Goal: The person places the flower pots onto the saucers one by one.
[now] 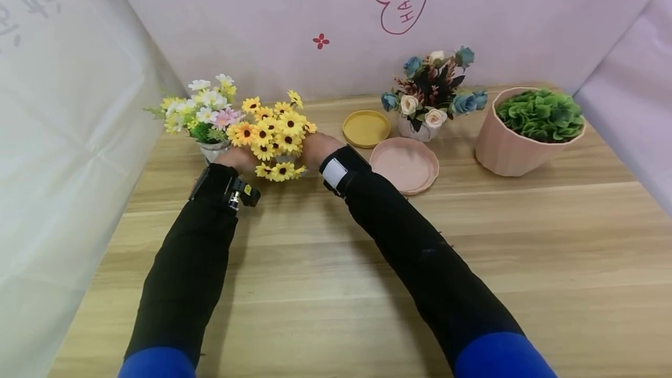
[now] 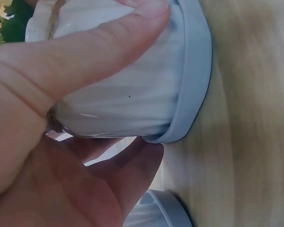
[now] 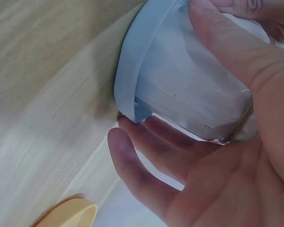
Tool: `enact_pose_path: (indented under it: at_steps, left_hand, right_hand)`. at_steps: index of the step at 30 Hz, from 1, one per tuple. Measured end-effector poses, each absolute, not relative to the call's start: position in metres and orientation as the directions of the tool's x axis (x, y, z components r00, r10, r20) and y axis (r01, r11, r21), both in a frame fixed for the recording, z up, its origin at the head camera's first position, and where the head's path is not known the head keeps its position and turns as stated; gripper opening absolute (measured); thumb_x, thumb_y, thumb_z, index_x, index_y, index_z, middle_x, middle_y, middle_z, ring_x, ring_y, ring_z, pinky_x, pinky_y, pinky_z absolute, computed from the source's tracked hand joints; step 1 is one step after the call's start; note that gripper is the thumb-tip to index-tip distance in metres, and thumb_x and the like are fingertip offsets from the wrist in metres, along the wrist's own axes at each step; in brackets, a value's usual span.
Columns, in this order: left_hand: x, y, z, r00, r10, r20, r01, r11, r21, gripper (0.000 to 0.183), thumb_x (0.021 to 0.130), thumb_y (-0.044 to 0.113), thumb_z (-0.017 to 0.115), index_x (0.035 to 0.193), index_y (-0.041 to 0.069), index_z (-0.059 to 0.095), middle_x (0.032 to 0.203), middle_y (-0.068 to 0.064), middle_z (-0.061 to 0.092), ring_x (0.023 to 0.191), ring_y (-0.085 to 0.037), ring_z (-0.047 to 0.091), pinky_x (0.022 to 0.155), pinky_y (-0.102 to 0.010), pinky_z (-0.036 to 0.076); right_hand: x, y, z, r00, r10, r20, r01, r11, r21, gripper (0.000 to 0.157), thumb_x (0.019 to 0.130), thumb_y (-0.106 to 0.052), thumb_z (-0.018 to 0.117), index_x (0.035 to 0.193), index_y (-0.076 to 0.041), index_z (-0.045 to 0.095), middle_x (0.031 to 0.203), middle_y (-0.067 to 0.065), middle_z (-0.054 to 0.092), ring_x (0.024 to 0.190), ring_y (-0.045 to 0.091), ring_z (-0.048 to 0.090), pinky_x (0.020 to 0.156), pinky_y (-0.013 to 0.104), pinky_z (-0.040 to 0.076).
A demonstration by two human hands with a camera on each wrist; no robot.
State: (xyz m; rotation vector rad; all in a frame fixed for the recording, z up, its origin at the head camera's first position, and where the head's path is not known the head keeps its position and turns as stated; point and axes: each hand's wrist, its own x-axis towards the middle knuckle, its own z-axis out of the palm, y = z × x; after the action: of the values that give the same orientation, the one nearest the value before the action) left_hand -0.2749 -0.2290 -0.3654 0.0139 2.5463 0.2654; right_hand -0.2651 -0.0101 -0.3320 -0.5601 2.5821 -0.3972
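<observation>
A white ribbed flowerpot [image 2: 125, 97] with twine round it sits in a light blue saucer [image 2: 196, 71] on the table. Yellow artificial daisies [image 1: 278, 133] stand over it in the head view and hide most of the pot. My left hand [image 1: 238, 159] grips one side, its thumb along the pot wall and fingers behind, near the saucer rim. From the other side my right hand [image 1: 319, 149] holds the same pot [image 3: 184, 90], its thumb on the wall and some fingertips close by the saucer [image 3: 128, 71].
Left of the daisies stands a pot of white and pink flowers [image 1: 207, 109]. A yellow saucer [image 1: 366, 129], a pink saucer [image 1: 412, 171], a pot of blue and cream roses [image 1: 436, 95] and a pink pot with green leaves [image 1: 504, 142] are to the right. Another blue saucer [image 2: 168, 210] lies nearby.
</observation>
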Motion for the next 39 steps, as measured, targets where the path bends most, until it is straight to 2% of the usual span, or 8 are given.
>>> enact_pose_path:
  at_steps: [4, 7, 12, 18, 24, 28, 35, 39]
  left_hand:
    - [-0.317, -0.260, -0.411, -0.853, 0.108, -0.511, -0.001, 0.978, 0.208, 0.040, 0.107, 0.027, 0.040, 0.074, 0.011, 0.056, 0.084, -0.010, 0.045, 0.068, -0.021, 0.042, 0.068, -0.034, 0.037]
    - [-0.338, -0.274, -0.432, -0.845, 0.118, -0.522, 0.020, 0.982, 0.189, 0.042, 0.110, 0.031, 0.037, 0.101, 0.003, 0.067, 0.102, -0.020, 0.054, 0.073, -0.025, 0.046, 0.071, -0.039, 0.040]
    - [-0.349, -0.278, -0.436, -0.835, 0.112, -0.539, 0.033, 0.988, 0.154, 0.040, 0.111, 0.026, 0.033, 0.097, 0.003, 0.063, 0.125, -0.030, 0.051, 0.072, -0.023, 0.046, 0.067, -0.035, 0.039]
    - [-0.361, -0.280, -0.435, -0.810, 0.056, -0.584, -0.068, 0.980, 0.188, 0.044, 0.112, 0.024, 0.032, 0.075, 0.013, 0.053, 0.082, -0.010, 0.046, 0.062, -0.018, 0.040, 0.065, -0.034, 0.037]
    - [-0.327, -0.247, -0.380, -0.801, 0.070, -0.595, -0.071, 0.975, 0.211, 0.051, 0.113, 0.018, 0.031, 0.065, 0.014, 0.048, 0.062, 0.002, 0.035, 0.058, -0.014, 0.034, 0.064, -0.031, 0.036]
    - [-0.295, -0.224, -0.339, -0.803, 0.060, -0.593, -0.091, 0.971, 0.221, 0.053, 0.113, 0.013, 0.030, 0.061, 0.015, 0.044, 0.060, 0.004, 0.033, 0.057, -0.012, 0.032, 0.063, -0.027, 0.034]
    - [-0.311, -0.245, -0.372, -0.801, 0.160, -0.577, 0.033, 0.974, 0.224, 0.049, 0.110, 0.010, 0.033, 0.062, 0.015, 0.046, 0.062, 0.001, 0.037, 0.058, -0.015, 0.033, 0.063, -0.031, 0.033]
    - [-0.332, -0.267, -0.411, -0.840, 0.261, -0.475, 0.192, 0.963, 0.189, 0.037, 0.106, 0.011, 0.035, 0.079, 0.008, 0.059, 0.084, -0.015, 0.057, 0.071, -0.024, 0.048, 0.069, -0.037, 0.040]
  right_hand:
    - [-0.270, -0.014, -0.332, -0.816, -0.444, -0.370, -0.317, 0.879, -0.356, 0.035, 0.107, -0.032, 0.062, 0.120, -0.002, 0.075, 0.138, 0.014, 0.070, 0.113, 0.024, 0.065, 0.102, 0.035, 0.054]
    - [-0.274, -0.016, -0.332, -0.819, -0.444, -0.363, -0.323, 0.880, -0.348, 0.034, 0.107, -0.033, 0.063, 0.117, -0.002, 0.075, 0.134, 0.014, 0.071, 0.105, 0.022, 0.062, 0.096, 0.035, 0.053]
    - [-0.280, -0.020, -0.332, -0.829, -0.440, -0.346, -0.326, 0.882, -0.340, 0.031, 0.107, -0.033, 0.062, 0.112, -0.005, 0.074, 0.137, 0.013, 0.070, 0.107, 0.022, 0.063, 0.094, 0.033, 0.052]
    - [-0.285, -0.022, -0.333, -0.831, -0.450, -0.327, -0.331, 0.872, -0.359, 0.036, 0.109, -0.028, 0.060, 0.076, -0.012, 0.056, 0.112, 0.011, 0.073, 0.082, 0.017, 0.048, 0.074, 0.027, 0.038]
    - [-0.291, -0.020, -0.333, -0.824, -0.445, -0.350, -0.302, 0.868, -0.393, 0.030, 0.107, -0.030, 0.062, 0.103, -0.005, 0.077, 0.131, 0.014, 0.072, 0.098, 0.020, 0.060, 0.089, 0.031, 0.049]
    - [-0.297, -0.020, -0.336, -0.817, -0.461, -0.346, -0.304, 0.855, -0.421, 0.034, 0.107, -0.030, 0.062, 0.121, -0.002, 0.075, 0.143, 0.016, 0.067, 0.121, 0.028, 0.065, 0.104, 0.038, 0.051]
    - [-0.299, -0.020, -0.345, -0.816, -0.489, -0.307, -0.338, 0.836, -0.433, 0.037, 0.107, -0.028, 0.062, 0.131, -0.001, 0.070, 0.154, 0.018, 0.057, 0.126, 0.030, 0.062, 0.104, 0.034, 0.049]
    - [-0.296, -0.017, -0.348, -0.827, -0.508, -0.243, -0.368, 0.814, -0.449, 0.018, 0.107, -0.014, 0.059, 0.098, -0.003, 0.070, 0.112, 0.013, 0.069, 0.092, 0.020, 0.062, 0.081, 0.028, 0.051]
